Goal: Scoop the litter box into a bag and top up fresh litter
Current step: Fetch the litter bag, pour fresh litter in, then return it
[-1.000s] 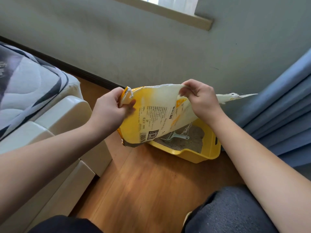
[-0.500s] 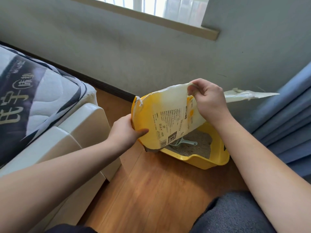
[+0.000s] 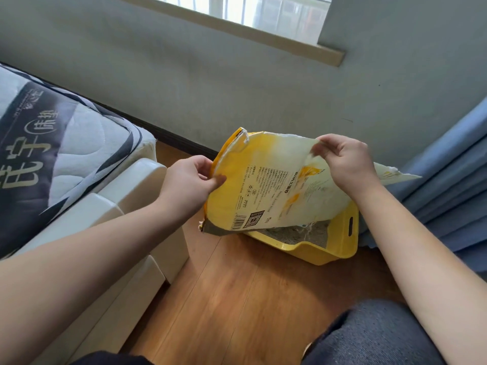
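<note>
The litter bag (image 3: 268,180), yellow and white with small print and a barcode, is held in the air, turned on its side above the near-left part of the litter box (image 3: 340,243). Its brown-edged bottom corner hangs lowest at the left, just over the floor (image 3: 237,299), and its torn open end points right toward the curtain (image 3: 448,185).

The left hand (image 3: 189,185) grips the bag's left edge, thumb on the printed face and fingers (image 3: 203,164) curled round behind. The right hand (image 3: 345,162) pinches the bag's upper edge near the open end, its fingers bent over the fold.

The litter box is a yellow tray with a slot handle in its right wall, standing on the floor against the wall (image 3: 237,96), its right end touching the curtain. Grey litter (image 3: 297,233) shows inside it below the bag; something pale lies in the litter, too hidden to tell what.

The floor is wood plank. To the left stands a white bed frame (image 3: 126,201) carrying a quilted mattress (image 3: 66,143) with a dark printed band. A window sill (image 3: 263,30) runs along the wall above. The person's knee (image 3: 374,335), in dark grey cloth, sits at the lower right.
</note>
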`<state>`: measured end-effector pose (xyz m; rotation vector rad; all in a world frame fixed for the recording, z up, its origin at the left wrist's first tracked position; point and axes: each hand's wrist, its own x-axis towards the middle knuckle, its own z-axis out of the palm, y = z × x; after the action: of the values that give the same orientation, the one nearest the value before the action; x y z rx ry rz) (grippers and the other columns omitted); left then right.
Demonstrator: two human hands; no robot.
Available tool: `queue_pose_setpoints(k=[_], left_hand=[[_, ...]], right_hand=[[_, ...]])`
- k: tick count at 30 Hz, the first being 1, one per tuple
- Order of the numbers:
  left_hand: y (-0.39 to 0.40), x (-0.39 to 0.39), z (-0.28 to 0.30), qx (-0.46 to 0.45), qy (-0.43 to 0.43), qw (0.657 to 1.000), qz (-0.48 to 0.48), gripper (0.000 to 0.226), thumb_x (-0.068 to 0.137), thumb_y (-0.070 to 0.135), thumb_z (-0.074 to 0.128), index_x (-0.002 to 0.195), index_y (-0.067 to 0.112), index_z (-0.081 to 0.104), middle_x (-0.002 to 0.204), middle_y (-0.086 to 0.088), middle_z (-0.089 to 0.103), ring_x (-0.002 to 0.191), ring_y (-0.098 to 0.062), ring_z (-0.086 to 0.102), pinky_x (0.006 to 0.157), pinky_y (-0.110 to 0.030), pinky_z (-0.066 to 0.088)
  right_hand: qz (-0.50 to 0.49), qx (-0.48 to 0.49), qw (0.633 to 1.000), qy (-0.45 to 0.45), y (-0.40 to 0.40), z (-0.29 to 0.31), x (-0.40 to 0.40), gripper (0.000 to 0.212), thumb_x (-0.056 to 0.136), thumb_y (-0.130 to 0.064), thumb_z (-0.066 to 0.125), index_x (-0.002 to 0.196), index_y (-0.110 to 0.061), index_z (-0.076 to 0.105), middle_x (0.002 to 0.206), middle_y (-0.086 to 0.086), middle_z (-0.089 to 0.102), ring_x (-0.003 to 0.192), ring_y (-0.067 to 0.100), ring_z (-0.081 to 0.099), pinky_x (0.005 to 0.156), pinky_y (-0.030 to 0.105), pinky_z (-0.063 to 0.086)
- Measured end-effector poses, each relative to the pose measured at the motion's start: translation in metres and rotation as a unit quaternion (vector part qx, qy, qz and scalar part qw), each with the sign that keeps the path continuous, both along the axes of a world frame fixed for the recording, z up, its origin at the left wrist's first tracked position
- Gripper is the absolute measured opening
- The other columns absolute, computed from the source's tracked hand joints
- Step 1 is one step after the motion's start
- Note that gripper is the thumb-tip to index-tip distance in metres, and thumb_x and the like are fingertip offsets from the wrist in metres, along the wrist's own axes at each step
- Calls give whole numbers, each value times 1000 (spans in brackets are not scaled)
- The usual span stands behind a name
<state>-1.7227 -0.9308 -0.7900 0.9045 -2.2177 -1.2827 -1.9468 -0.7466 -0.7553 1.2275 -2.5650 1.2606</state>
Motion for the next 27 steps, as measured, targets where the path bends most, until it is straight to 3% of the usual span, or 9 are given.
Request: queue_pose_setpoints(k=[7, 13, 18, 23, 27], left_hand=[[0, -1, -1, -17, -8, 1000, -2, 9, 86, 31, 72, 88, 27, 64, 86, 10, 69, 81, -5, 65, 63, -23, 52], [-1, -1, -1, -57, -10, 998, -7, 13, 85, 34, 71, 93, 25, 65, 87, 10, 68, 83, -5, 64, 66, -26, 53], [1, 0, 1, -99, -2, 995, -11, 19, 85, 37, 70, 96, 23, 67, 89, 11, 68, 82, -5, 63, 64, -24, 52], [-1, -2, 2, -125, 1, 992, -15, 23, 84, 38, 72, 99, 20, 68, 91, 7, 69, 85, -9, 65, 72, -36, 59], [-5, -4, 4, -139, 4, 990, -10, 25, 84, 37, 72, 101, 18, 70, 91, 6, 69, 86, -11, 65, 73, -35, 57]], right_hand=[[24, 31, 999, 35, 3, 1, -5, 9, 90, -11, 65, 89, -13, 74, 85, -3, 68, 78, -8, 58, 74, 0, 38], [10, 39, 998, 43, 5, 2, -8, 8, 87, -19, 69, 95, -18, 70, 84, -7, 67, 83, 8, 64, 79, 21, 49], [1, 44, 998, 53, 5, -1, -11, 8, 86, -21, 70, 93, -16, 71, 81, -8, 65, 77, 7, 59, 71, 14, 44], [-5, 45, 998, 51, 3, -7, -14, 11, 85, -21, 71, 93, -14, 72, 84, -5, 67, 78, 7, 59, 74, 17, 46], [-10, 34, 998, 50, 1, -8, -15, 7, 85, -22, 71, 90, -18, 72, 80, -9, 65, 74, 0, 57, 71, 13, 44]])
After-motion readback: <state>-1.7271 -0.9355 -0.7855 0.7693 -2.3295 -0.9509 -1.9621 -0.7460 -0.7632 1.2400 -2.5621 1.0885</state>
